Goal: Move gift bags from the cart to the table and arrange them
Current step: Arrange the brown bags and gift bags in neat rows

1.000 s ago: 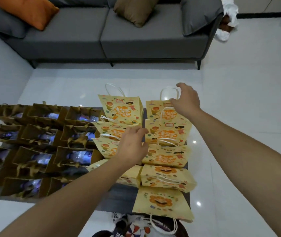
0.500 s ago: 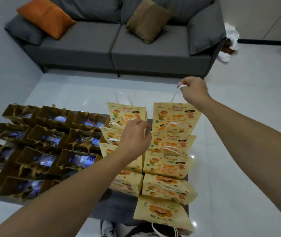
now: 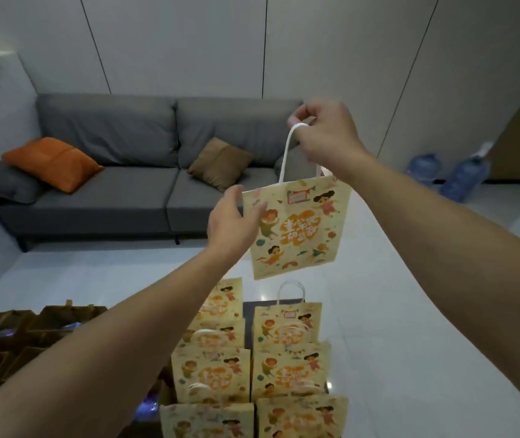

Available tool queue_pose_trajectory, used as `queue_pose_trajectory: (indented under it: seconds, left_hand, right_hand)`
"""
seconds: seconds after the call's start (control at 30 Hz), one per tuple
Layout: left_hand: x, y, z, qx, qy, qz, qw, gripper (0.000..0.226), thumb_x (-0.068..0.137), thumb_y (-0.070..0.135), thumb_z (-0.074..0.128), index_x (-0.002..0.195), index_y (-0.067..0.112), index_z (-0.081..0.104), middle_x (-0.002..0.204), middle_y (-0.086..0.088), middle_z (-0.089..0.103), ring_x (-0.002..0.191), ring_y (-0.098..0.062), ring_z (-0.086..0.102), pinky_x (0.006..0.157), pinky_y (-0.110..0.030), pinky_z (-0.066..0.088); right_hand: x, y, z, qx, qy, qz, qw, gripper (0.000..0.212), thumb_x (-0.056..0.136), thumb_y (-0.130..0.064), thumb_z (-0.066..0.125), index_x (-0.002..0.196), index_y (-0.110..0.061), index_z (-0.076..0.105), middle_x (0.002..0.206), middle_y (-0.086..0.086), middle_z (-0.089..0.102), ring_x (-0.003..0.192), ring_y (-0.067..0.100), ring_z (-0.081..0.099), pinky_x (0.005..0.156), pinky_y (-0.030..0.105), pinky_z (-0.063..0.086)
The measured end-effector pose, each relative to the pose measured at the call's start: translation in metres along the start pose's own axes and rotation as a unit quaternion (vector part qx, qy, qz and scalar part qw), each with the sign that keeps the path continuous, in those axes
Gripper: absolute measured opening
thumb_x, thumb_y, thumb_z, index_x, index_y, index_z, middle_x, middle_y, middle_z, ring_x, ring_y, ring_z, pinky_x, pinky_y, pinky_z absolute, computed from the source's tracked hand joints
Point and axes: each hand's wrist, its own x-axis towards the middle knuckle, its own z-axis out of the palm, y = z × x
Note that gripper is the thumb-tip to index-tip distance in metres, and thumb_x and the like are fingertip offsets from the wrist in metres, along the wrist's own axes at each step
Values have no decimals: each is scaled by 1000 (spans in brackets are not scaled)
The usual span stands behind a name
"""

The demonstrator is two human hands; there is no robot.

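A yellow cartoon-printed gift bag (image 3: 300, 229) hangs in the air above the table. My right hand (image 3: 325, 134) pinches its white handle from above. The left side of the bag rests against the fingers of my left hand (image 3: 230, 222), thumb on the front. Below stand two rows of several matching yellow gift bags (image 3: 287, 352) on the dark table (image 3: 258, 306). Brown gift bags (image 3: 15, 336) fill the table's left part, partly hidden by my left forearm.
A grey sofa (image 3: 145, 184) with an orange cushion (image 3: 51, 162) and a brown cushion (image 3: 220, 162) stands behind the table. Two blue water bottles (image 3: 464, 177) sit on the floor at the far right. Glossy white floor lies to the right of the table.
My right hand has lifted the far right yellow bag off the table by its handle. My left hand rose from the left row to the bag's side. The camera tilted up.
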Motion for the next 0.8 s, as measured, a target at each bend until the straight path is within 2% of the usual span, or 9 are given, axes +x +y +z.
queue_pose_trajectory:
  seconds: [0.07,0.1,0.2,0.33,0.43,0.53,0.6,0.67,0.8]
  left_hand:
    - [-4,14,-19,-61,28,8,998,24,94,52,60,102,30,66,100,10,72,93,-12,69,82,-43,59]
    - [-7,19,-29,-77,41,9,996,23,96,51,59,92,29,66,90,9,73,86,-11,70,74,-38,60]
    - [-26,27,-57,-86,58,27,994,30,100,46,56,86,21,64,82,4,71,76,-9,70,59,-23,55]
    - [-57,19,-88,-87,55,40,994,29,100,45,57,86,21,65,84,0,70,79,-14,70,73,-42,61]
    - [-81,4,-107,-93,36,30,995,27,97,45,60,84,22,66,83,2,72,81,-16,72,74,-48,61]
    - [-108,-17,-121,-99,0,26,995,28,94,46,62,84,21,68,81,1,74,80,-20,74,73,-52,61]
    - [-128,-34,-128,-96,-30,21,995,28,96,40,63,84,15,68,81,-1,74,78,-18,74,72,-52,62]
    - [-147,-52,-132,-88,-53,25,994,31,97,36,63,82,9,66,78,-4,72,76,-19,73,71,-50,62]
    - [-177,-86,-136,-108,-74,51,990,34,100,26,57,70,10,60,67,-7,57,65,-22,57,61,-40,48]
  right_hand:
    - [-6,-31,-12,-2,23,-27,999,13,95,-27,65,100,-19,74,88,-6,66,84,17,63,75,33,53]
    - [-12,-43,-15,-6,34,-38,999,14,96,-26,65,103,-18,74,94,-5,67,88,15,62,76,30,52]
    - [-30,-69,-19,-13,46,-52,997,15,96,-21,64,105,-15,74,101,-2,67,91,13,60,79,28,51]
    - [-65,-90,-16,-6,42,-53,998,15,96,-18,63,103,-13,75,99,-2,68,93,13,61,82,27,51]
    - [-97,-99,-10,-19,8,-37,999,14,89,-9,61,89,-5,74,81,2,65,77,14,57,69,28,47]
    - [-132,-109,-6,-63,-45,-10,997,16,77,-5,59,72,9,64,65,10,52,64,20,45,59,32,36]
    - [-163,-116,-2,-43,-77,11,996,26,78,-10,59,55,0,53,55,4,43,54,18,37,52,30,28]
    - [-195,-121,6,-22,-108,17,994,29,78,-13,60,52,-10,47,52,1,35,48,15,30,48,28,24]
    - [-253,-122,31,-40,-136,8,990,35,85,-20,64,59,2,57,53,5,36,48,14,34,51,33,35]
